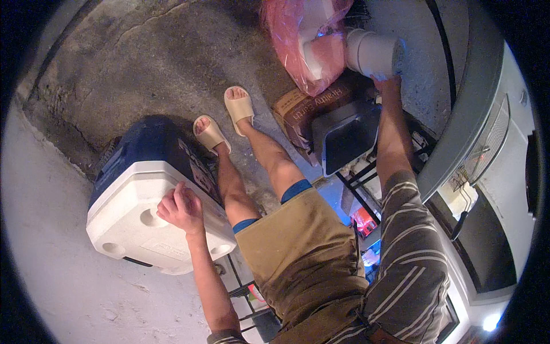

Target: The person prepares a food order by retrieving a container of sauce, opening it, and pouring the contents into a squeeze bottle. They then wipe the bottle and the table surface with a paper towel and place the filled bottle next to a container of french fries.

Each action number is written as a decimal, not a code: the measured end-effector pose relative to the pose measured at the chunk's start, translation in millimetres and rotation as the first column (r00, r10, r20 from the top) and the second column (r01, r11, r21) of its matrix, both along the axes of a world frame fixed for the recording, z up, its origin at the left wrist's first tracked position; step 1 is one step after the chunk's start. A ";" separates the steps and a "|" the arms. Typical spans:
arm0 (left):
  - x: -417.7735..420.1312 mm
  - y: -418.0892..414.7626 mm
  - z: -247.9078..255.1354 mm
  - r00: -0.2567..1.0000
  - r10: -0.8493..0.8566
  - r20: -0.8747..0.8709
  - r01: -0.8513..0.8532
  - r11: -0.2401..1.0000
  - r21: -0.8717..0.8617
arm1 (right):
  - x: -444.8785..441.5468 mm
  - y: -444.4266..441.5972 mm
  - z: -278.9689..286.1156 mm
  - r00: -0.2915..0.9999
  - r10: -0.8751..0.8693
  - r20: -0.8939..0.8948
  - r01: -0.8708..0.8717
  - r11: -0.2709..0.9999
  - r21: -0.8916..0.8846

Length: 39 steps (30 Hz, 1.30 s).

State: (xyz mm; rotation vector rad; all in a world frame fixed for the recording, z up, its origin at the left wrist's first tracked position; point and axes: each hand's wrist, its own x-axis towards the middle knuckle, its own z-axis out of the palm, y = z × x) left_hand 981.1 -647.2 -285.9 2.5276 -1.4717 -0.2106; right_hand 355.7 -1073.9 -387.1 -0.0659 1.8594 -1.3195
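Note:
My left hand (182, 210) hovers over the white lid (142, 185) of a hard cooler with a dark blue body (133, 137). Its fingers are loosely curled and apart, with nothing in them. Stretched out at the upper right, my right hand (386, 82) grips a stack of white round containers (374, 51) from its near side; most of its fingers are hidden behind them. Against the stack rests a pink translucent plastic bag (296, 43) with white things inside. Below my right forearm sits a black plastic tub (350, 139).
A brown printed bag (300, 114) lies under the pink bag and beside the tub. A black metal rack (356, 185) stands by my right leg. Wire strainers (481, 150) hang at the far right. A rough wall (56, 241) runs along the left, behind the cooler. Concrete floor (172, 64) lies ahead.

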 end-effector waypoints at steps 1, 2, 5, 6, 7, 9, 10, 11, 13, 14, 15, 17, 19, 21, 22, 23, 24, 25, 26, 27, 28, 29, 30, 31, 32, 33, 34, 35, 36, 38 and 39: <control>-0.4 0.7 -0.1 1.000 0.006 -0.002 -0.006 1.000 -0.004 | 4.1 3.0 4.3 1.000 0.003 0.010 -0.003 1.000 0.000; -1.2 0.9 -0.5 1.000 0.014 -0.002 -0.014 1.000 -0.007 | 8.2 6.3 8.8 1.000 0.007 0.022 -0.007 1.000 0.000; -0.3 0.1 0.3 1.000 0.006 -0.024 -0.007 1.000 -0.020 | 17.0 24.9 22.1 0.998 0.004 0.059 -0.004 1.000 0.002; -0.4 -3.1 2.9 1.000 0.008 -0.024 -0.008 1.000 -0.023 | 20.4 31.8 26.2 0.998 0.002 0.071 -0.002 1.000 0.003; 0.0 -4.4 3.7 1.000 0.006 -0.013 -0.006 1.000 -0.020 | 24.9 37.1 27.3 0.996 0.006 0.084 -0.006 1.000 0.001; 0.9 -3.9 3.8 1.000 -0.006 0.007 0.006 1.000 -0.013 | 30.0 51.2 29.3 0.992 0.023 0.121 -0.021 1.000 -0.013; 0.8 -3.9 3.4 1.000 -0.004 0.011 0.005 1.000 -0.014 | 30.1 56.3 30.7 0.990 0.037 0.138 -0.032 0.999 -0.035; -0.3 -4.4 3.2 1.000 -0.005 0.015 0.005 1.000 -0.014 | 30.4 60.9 30.4 0.976 0.102 0.192 -0.088 0.993 -0.080; 0.2 -4.4 4.0 0.999 -0.015 0.029 0.015 1.000 0.002 | 50.9 63.8 18.5 0.976 -0.132 0.172 0.137 0.990 -0.017; 0.4 -3.2 6.6 0.999 -0.016 0.039 0.015 1.000 0.014 | 65.9 67.6 9.3 0.993 -0.089 0.072 0.091 0.995 -0.027; -1.4 -3.2 7.4 0.999 -0.005 0.047 0.004 1.000 0.026 | 84.9 67.5 4.3 0.999 -0.041 -0.035 0.040 0.999 -0.031; -1.8 -7.9 5.7 0.999 -0.016 0.048 0.014 0.999 0.037 | 95.1 90.9 -7.0 0.848 0.304 -0.434 -0.337 0.942 0.000; -3.3 -7.8 6.6 0.999 -0.029 0.042 0.026 0.997 0.069 | 83.6 108.8 -9.1 0.910 0.281 -0.305 -0.335 0.931 -0.143; -3.6 -11.9 8.0 0.997 -0.046 0.065 0.038 0.992 0.117 | 96.6 118.4 -4.2 0.903 0.297 -0.311 -0.331 0.941 -0.064; -3.5 -16.1 10.8 0.996 -0.051 0.067 0.043 0.993 0.113 | 125.6 126.5 2.0 0.655 0.460 -0.600 -0.393 0.885 0.250; -5.3 -22.2 13.1 0.998 -0.046 0.039 0.042 0.994 0.098 | 127.8 133.5 9.9 0.854 0.326 -0.405 -0.369 0.929 -0.030; -8.8 -31.8 12.1 0.999 -0.052 -0.005 0.052 0.996 0.078 | 116.4 142.1 17.7 0.966 0.206 -0.154 -0.244 0.926 -0.289; -10.4 -41.8 14.4 0.998 -0.054 -0.035 0.056 0.996 0.064 | 118.9 151.7 26.2 0.980 0.135 0.145 -0.047 0.870 -0.491; -11.1 -57.9 10.6 0.966 -0.076 -0.247 0.071 0.997 -0.032 | 124.9 168.1 34.9 0.961 0.273 -0.053 -0.273 0.891 -0.362; -12.4 -81.8 10.0 0.854 -0.090 -0.512 0.023 0.990 -0.136 | 151.5 180.9 47.7 0.875 0.436 -0.211 -0.474 0.859 -0.192; -19.7 -115.8 15.8 0.764 -0.098 -0.638 0.037 0.993 -0.109 | 155.0 193.3 62.5 0.890 0.436 -0.133 -0.455 0.869 -0.195; -19.9 -136.1 24.9 0.624 -0.010 -0.781 -0.044 0.998 -0.048 | 179.5 194.3 72.8 0.885 0.465 -0.015 -0.458 0.866 -0.198; -20.9 -157.4 27.5 0.470 0.045 -0.882 -0.058 0.998 0.020 | 185.1 201.4 87.5 0.892 0.306 0.334 -0.203 0.928 -0.311; -19.6 -174.7 38.0 0.419 0.022 -0.908 -0.088 0.996 -0.017 | 207.4 211.6 104.3 0.874 0.353 0.335 -0.272 0.925 -0.267; -17.2 -190.4 55.0 0.365 -0.002 -0.931 -0.121 0.991 -0.050 | 228.1 218.5 125.6 0.853 0.401 0.335 -0.343 0.913 -0.219; -14.6 -202.0 78.0 0.302 -0.035 -0.953 -0.151 0.985 -0.084 | 225.1 230.0 130.9 0.785 0.464 0.411 -0.415 0.886 -0.207; -5.9 -203.3 104.0 0.302 -0.051 -0.952 -0.148 0.984 -0.099 | 249.7 239.9 153.3 0.746 0.562 0.357 -0.546 0.823 -0.155; 2.2 -198.4 134.4 0.305 -0.067 -0.950 -0.147 0.982 -0.117 | 269.4 243.2 177.7 0.619 0.679 0.394 -0.668 0.719 -0.191; 10.8 -190.7 170.5 0.308 -0.091 -0.947 -0.139 0.981 -0.139 | 284.2 250.1 198.7 0.511 0.768 0.386 -0.771 0.608 -0.190; 14.1 -154.8 223.6 0.171 0.031 -0.985 -0.098 0.995 0.014 | 314.9 256.6 243.4 0.339 0.855 0.392 -0.892 0.425 -0.155; 15.7 -135.8 254.6 0.112 0.066 -0.992 -0.155 0.987 0.048 | 333.1 250.3 282.7 0.294 0.867 0.402 -0.923 0.367 -0.116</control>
